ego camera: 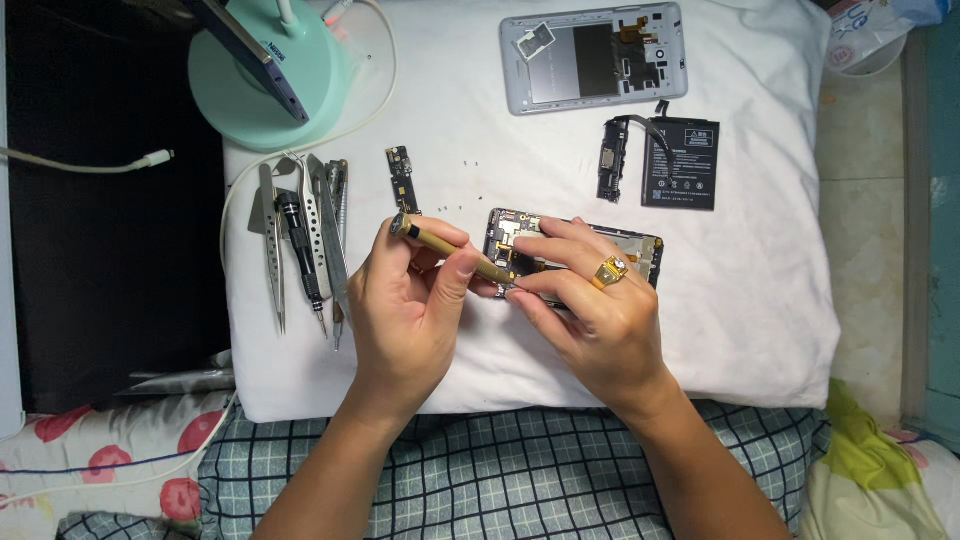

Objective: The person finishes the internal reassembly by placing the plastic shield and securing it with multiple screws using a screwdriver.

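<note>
At the far left of the white cloth (300,380) lie tweezers and small drivers (305,245), well apart from the work. The left hand (405,310) pinches a gold screwdriver (452,250), whose long axis slants down to the right, tip touching the opened phone (575,255). That phone lies just right of this hand, long axis across the cloth. The right hand (590,300), with a gold ring, presses its fingers flat on the phone, steadying it. Farther back sit the back cover (595,58) and battery (682,162).
</note>
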